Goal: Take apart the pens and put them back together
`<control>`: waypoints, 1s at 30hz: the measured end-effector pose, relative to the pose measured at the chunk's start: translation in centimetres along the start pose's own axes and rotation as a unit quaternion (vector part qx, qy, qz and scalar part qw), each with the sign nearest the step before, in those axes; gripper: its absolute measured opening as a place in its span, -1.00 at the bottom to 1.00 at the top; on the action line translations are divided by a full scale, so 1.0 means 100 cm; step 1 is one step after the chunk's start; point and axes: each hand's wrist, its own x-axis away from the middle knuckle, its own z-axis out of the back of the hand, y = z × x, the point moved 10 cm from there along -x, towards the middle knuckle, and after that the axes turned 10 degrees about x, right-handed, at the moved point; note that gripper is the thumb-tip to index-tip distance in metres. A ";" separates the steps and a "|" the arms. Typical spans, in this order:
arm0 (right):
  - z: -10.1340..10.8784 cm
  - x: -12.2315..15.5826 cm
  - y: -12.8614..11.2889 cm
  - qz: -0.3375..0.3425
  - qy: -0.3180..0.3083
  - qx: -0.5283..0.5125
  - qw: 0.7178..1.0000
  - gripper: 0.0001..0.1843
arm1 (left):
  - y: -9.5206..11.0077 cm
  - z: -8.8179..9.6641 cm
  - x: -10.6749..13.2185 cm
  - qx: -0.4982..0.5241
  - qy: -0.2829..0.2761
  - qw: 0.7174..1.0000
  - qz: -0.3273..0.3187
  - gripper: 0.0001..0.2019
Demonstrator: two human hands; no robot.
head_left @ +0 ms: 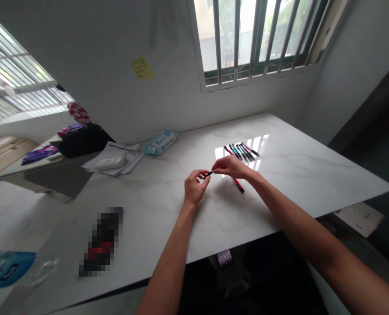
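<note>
My left hand (196, 186) and my right hand (230, 167) meet above the white marble table (296, 175). Between their fingertips they pinch a small black pen part (208, 174). Under my right wrist lies a red and black pen (238, 184) on the tabletop. Just beyond my right hand, several pens (242, 152) lie side by side in a row near a bright reflection of the window.
At the back left lie a wet-wipe pack (160, 142), a stack of papers (113, 159) with a white object on top, and a black bag (82, 140). A blurred dark object (102, 240) and a blue-labelled clear packet (10, 269) sit near the front left.
</note>
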 end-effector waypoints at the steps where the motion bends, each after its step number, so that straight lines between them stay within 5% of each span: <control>1: 0.000 0.000 -0.001 -0.006 -0.003 0.014 1.000 -0.75 | 0.000 0.000 0.000 0.000 0.001 1.000 0.000 -0.87; 5: 0.001 0.003 -0.003 -0.021 -0.020 0.052 0.998 -0.62 | 0.002 0.000 0.000 -0.002 0.000 1.000 -0.003 -0.89; 25: 0.000 0.006 -0.009 -0.002 -0.056 0.096 0.994 -0.74 | 0.003 -0.004 0.001 0.007 -0.025 1.000 0.000 -0.89; 30: 0.001 0.005 -0.012 0.001 -0.057 0.087 0.995 -0.67 | -0.010 -0.004 -0.003 0.104 -0.016 0.993 0.048 -0.74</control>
